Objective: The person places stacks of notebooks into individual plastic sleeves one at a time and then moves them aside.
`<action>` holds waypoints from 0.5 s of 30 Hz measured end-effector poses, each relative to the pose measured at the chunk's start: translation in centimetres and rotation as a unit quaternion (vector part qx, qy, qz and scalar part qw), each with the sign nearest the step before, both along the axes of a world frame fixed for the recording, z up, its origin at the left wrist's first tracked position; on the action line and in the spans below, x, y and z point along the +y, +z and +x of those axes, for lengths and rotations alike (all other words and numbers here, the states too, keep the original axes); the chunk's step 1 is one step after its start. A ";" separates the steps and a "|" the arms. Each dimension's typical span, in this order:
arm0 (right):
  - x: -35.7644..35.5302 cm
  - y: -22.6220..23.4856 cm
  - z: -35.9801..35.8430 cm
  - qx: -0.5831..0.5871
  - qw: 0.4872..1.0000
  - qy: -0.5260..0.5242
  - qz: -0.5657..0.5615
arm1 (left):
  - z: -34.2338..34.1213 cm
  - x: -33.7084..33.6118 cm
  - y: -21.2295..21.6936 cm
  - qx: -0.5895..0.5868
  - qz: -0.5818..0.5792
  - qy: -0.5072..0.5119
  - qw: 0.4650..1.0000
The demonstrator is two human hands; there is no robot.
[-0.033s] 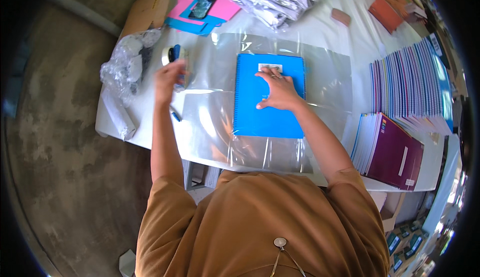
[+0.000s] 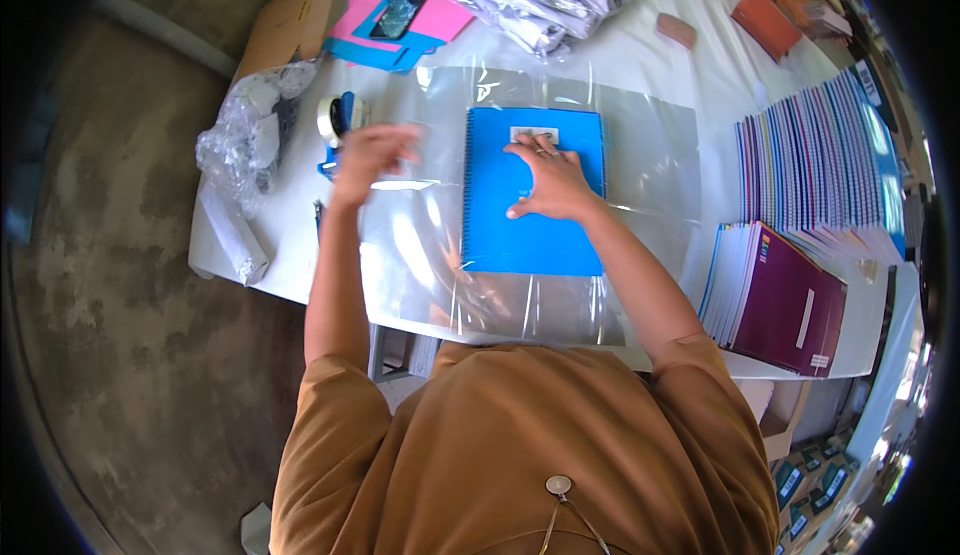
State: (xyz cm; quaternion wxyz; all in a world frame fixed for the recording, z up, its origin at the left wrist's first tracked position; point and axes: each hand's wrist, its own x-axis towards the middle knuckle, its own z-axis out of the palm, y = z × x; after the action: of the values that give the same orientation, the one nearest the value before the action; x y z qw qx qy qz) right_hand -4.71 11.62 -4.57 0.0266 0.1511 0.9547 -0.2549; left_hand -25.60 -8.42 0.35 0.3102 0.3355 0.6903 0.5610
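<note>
A blue spiral-bound notebook [image 2: 530, 240] lies on a sheet of clear plastic [image 2: 650, 175] spread over the table. My right hand [image 2: 552, 183] rests on its cover with the fingers spread, below a small white label. To the left, my left hand [image 2: 375, 160] hovers over the plastic's left part, its fingers smeared by motion. Whether it holds anything small cannot be made out. Just beyond that hand stands a blue tape dispenser [image 2: 345, 113] with a pale roll. A dark pen [image 2: 319, 217] lies beside my left forearm, partly hidden.
At right rise a tall stack of spiral notebooks [image 2: 810, 165] and a pile with a maroon cover [image 2: 795, 300]. Pink and blue sheets under a phone [image 2: 400, 14], crumpled plastic [image 2: 550, 5] and a brown block [image 2: 676, 31] lie farther back. Another person's hand [image 2: 795, 10] is at far right.
My left hand has moved right, away from the tape dispenser, uncovering more of it. My right hand stays on the notebook. The whole view has shifted slightly.
</note>
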 end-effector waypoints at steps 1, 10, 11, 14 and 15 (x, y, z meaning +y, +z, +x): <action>0.1 0.1 0.0 0.011 1.000 0.006 -0.003 | 3.6 3.8 2.1 -0.042 -0.091 -0.104 0.990; 0.1 0.1 -0.1 0.060 0.998 0.009 0.007 | 3.5 10.6 0.6 0.465 -0.565 -0.265 0.628; 0.0 0.4 -0.2 0.041 0.999 0.019 -0.011 | 2.1 10.0 0.3 0.496 -0.559 -0.242 0.618; 0.2 -1.1 0.4 0.087 0.994 -0.069 0.005 | -0.3 9.9 -1.5 0.395 -0.520 -0.101 0.751; 0.3 -1.4 0.3 0.157 0.976 -0.149 0.034 | -1.6 8.4 -3.8 0.295 -0.507 -0.087 0.805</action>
State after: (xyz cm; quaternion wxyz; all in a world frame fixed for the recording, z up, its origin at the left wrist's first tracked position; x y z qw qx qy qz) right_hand -4.41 11.96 -5.94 -0.1668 0.2507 0.9218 -0.2443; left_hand -27.15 -0.05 -3.45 0.2649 0.3380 0.9028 -0.0244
